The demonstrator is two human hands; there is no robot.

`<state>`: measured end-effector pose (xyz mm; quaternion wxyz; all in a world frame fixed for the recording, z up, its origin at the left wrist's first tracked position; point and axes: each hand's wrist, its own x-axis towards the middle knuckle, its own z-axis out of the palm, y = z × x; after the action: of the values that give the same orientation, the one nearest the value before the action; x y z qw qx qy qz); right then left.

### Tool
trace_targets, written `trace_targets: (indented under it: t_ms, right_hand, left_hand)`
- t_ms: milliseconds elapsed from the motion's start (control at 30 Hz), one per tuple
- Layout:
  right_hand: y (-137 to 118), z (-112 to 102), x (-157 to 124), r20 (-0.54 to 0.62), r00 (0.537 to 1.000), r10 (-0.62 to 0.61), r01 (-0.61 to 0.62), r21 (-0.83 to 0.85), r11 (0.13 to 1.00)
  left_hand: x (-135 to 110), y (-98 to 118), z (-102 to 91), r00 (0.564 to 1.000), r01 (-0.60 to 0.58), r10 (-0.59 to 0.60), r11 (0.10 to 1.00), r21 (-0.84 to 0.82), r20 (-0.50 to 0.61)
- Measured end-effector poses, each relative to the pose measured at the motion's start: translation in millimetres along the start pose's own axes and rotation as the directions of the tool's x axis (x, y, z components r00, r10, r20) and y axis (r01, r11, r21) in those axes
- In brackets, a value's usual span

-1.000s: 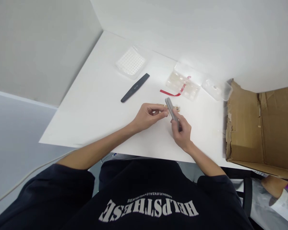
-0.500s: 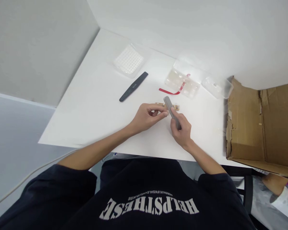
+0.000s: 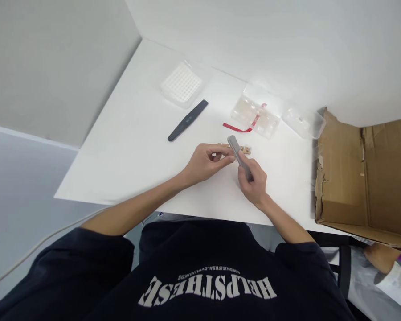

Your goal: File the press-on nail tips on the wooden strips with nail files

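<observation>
My right hand [image 3: 254, 179] is closed around a grey nail file [image 3: 234, 144], with the index finger laid along it and its rounded end slanting up and left. Close by on the left, the thumb and index finger of my left hand [image 3: 207, 163] are pinched together beside the file. Whatever sits between those fingertips is too small and too covered to name. Just behind both hands lies a tan strip [image 3: 245, 150] with small shiny bits along it; the fingers and the file hide its middle. A dark nail file [image 3: 188, 120] lies flat farther left.
At the back left is a clear box [image 3: 182, 84] of white pieces in rows. An open clear case [image 3: 255, 111] and a red strip [image 3: 236, 128] lie behind the hands. Right of them are a clear tray [image 3: 303, 121] and a torn cardboard box [image 3: 341, 178]. Another person's arm [image 3: 382, 257] shows lower right.
The view has shifted very slightly. Both hands keep the same grips and nearly the same places, and the grey nail file stays close to the left fingertips.
</observation>
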<state>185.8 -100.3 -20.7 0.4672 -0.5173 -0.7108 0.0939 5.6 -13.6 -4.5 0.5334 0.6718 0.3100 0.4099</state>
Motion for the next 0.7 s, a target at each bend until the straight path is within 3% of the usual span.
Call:
trace_targets:
  t_ms: [267,500,700]
  right_hand:
    - [2.1,0.7,-1.1,-0.006,1.0,0.001,0.0,0.053,0.999]
    - [5.8,-4.4,1.2,-0.009,0.984,0.178,-0.178,0.013,0.984]
    - [1.5,-2.0,-1.2,0.013,0.997,0.072,-0.072,0.092,0.993]
  left_hand:
    - [-0.4,0.9,-0.4,1.0,0.006,-0.006,1.0,-0.004,0.001]
    - [2.2,2.0,-1.5,0.998,0.067,-0.067,0.997,-0.048,-0.007]
    - [3.8,1.3,-3.4,0.997,0.07,-0.065,0.99,-0.121,0.045]
